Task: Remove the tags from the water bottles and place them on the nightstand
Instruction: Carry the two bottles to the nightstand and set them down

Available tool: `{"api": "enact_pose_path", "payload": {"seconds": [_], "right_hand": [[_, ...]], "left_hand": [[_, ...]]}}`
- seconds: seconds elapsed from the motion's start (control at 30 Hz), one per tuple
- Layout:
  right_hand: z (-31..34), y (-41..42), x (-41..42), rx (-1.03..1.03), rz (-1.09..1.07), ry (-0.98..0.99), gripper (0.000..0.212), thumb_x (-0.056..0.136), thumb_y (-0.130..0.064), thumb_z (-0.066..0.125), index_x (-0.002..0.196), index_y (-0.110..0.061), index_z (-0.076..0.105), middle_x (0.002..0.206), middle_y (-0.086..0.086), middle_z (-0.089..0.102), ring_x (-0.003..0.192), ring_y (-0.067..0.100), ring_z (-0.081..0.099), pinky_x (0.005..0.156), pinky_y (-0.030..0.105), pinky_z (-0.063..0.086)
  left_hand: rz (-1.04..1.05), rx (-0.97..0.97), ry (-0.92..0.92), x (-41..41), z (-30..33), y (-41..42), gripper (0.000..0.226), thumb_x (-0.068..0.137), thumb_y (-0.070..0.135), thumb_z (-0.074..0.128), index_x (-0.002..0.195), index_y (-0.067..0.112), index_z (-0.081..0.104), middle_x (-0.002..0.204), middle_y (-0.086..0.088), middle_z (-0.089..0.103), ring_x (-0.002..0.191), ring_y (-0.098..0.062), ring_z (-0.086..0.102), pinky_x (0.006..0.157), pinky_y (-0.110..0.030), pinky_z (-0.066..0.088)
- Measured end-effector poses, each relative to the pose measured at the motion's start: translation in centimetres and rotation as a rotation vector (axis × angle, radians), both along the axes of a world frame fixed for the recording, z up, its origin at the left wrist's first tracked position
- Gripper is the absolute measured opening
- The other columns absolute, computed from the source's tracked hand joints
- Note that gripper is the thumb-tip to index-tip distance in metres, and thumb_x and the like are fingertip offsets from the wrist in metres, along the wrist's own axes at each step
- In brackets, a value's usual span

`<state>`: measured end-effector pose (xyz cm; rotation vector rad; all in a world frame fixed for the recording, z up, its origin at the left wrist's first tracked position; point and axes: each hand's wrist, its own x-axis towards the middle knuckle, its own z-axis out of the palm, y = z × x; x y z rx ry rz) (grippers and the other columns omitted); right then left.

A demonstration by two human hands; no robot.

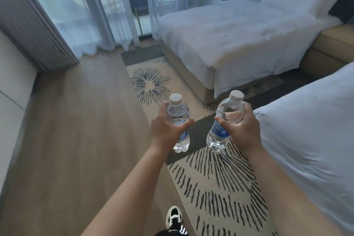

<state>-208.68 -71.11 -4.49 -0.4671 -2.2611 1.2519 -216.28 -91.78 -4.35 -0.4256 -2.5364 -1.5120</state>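
I hold two clear plastic water bottles with white caps and blue labels in front of me, above the rug. My left hand [164, 130] is wrapped around the middle of the left bottle [178, 115], which stands upright. My right hand [245, 128] grips the right bottle [228, 115], which tilts a little with its cap to the right. No hanging tag shows on either neck. A tan nightstand [329, 48] sits between the two beds at the far right.
A white bed [229, 40] with a pillow lies ahead on the right; a second bed [310, 140] is close at my right. A patterned rug [216, 188] runs along the wooden floor [76, 130]. Sheer curtains [76, 5] cover the windows. My shoe [174, 216] shows below.
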Motion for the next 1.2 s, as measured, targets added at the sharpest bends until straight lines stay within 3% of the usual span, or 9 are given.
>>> {"api": "enact_pose_path", "payload": {"seconds": [0.17,0.3,0.4,0.53,0.73,0.93,1.03,1.2], "right_hand": [[0.8,2.5,-9.6,-0.068,-0.115,0.024,0.068,0.061,-0.052,0.079,0.117,-0.033,0.045,0.103,-0.014,0.062,0.091,-0.005,0.060,0.073,0.011,0.045],[0.8,5.8,-14.2,-0.034,-0.202,-0.007,0.065,0.063,-0.053,0.077,0.115,-0.035,0.043,0.097,-0.024,0.057,0.086,-0.014,0.057,0.061,0.002,0.042],[0.4,9.1,-16.8,-0.025,-0.272,-0.040,0.067,0.065,-0.046,0.080,0.120,-0.029,0.044,0.101,-0.015,0.057,0.082,-0.002,0.057,0.064,0.006,0.038],[-1.0,14.6,-20.1,-0.031,-0.331,-0.063,0.067,0.067,-0.042,0.080,0.122,-0.027,0.044,0.108,-0.012,0.055,0.093,0.007,0.056,0.071,0.010,0.039],[-2.5,25.7,-26.5,-0.007,-0.459,-0.087,0.069,0.068,-0.041,0.080,0.124,-0.023,0.043,0.119,-0.002,0.058,0.100,0.010,0.054,0.072,0.008,0.038],[-1.1,37.8,-32.4,0.024,-0.550,-0.132,0.074,0.067,-0.045,0.080,0.125,-0.019,0.043,0.125,0.004,0.058,0.107,0.017,0.058,0.079,0.016,0.044],[-0.5,42.8,-34.7,0.026,-0.604,-0.116,0.076,0.067,-0.047,0.079,0.128,-0.020,0.042,0.127,0.004,0.057,0.105,0.012,0.055,0.075,0.008,0.040],[-0.4,49.6,-37.3,0.019,-0.714,-0.106,0.074,0.067,-0.049,0.078,0.126,-0.023,0.042,0.126,0.002,0.058,0.107,0.018,0.058,0.075,0.011,0.040]], "left_hand": [[-0.069,-0.032,-0.009,-11.4,0.9,3.3,0.072,0.059,0.048,0.087,0.115,0.022,0.051,0.104,0.006,0.065,0.091,-0.016,0.065,0.080,-0.040,0.056],[-0.140,-0.015,-0.066,-17.7,0.6,7.0,0.073,0.060,0.047,0.087,0.118,0.024,0.050,0.110,0.006,0.064,0.097,-0.013,0.063,0.085,-0.037,0.055],[-0.189,-0.012,-0.095,-21.8,-0.2,10.3,0.073,0.060,0.048,0.086,0.119,0.025,0.049,0.113,0.004,0.064,0.098,-0.013,0.063,0.086,-0.036,0.055],[-0.245,-0.005,-0.153,-26.8,-1.6,16.2,0.072,0.058,0.049,0.086,0.117,0.028,0.048,0.110,0.009,0.063,0.098,-0.012,0.063,0.085,-0.034,0.055],[-0.333,-0.059,-0.151,-34.8,-2.5,29.1,0.075,0.057,0.054,0.086,0.117,0.030,0.046,0.108,0.012,0.062,0.095,-0.011,0.063,0.074,-0.027,0.049],[-0.441,-0.045,-0.185,-42.2,-0.8,44.2,0.076,0.058,0.045,0.089,0.119,0.028,0.046,0.116,0.004,0.065,0.100,-0.019,0.065,0.087,-0.045,0.054],[-0.506,-0.046,-0.183,-44.9,-0.2,50.7,0.076,0.059,0.046,0.087,0.120,0.028,0.045,0.120,0.002,0.064,0.104,-0.020,0.064,0.088,-0.048,0.053],[-0.615,-0.078,-0.184,-48.5,0.2,59.9,0.076,0.061,0.048,0.086,0.122,0.028,0.045,0.120,0.002,0.065,0.103,-0.020,0.065,0.087,-0.047,0.054]]}}
